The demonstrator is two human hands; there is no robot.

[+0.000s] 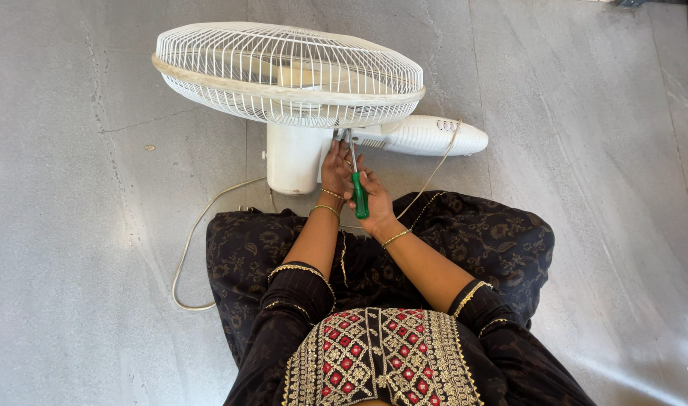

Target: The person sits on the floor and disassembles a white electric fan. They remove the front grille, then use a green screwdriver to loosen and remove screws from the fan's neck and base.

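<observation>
A white fan lies on the grey floor in front of me, its wire cage on top and its motor housing pointing right. My right hand grips a screwdriver with a green handle; its metal shaft runs up to the underside of the cage rim. My left hand rests just beside the shaft, fingers up against the fan near the tip. The screwdriver's tip is hidden by the cage and my fingers.
The fan's white base block stands right behind my hands. A pale power cord loops across the floor to my left. My dark embroidered clothing spreads over the floor below my arms.
</observation>
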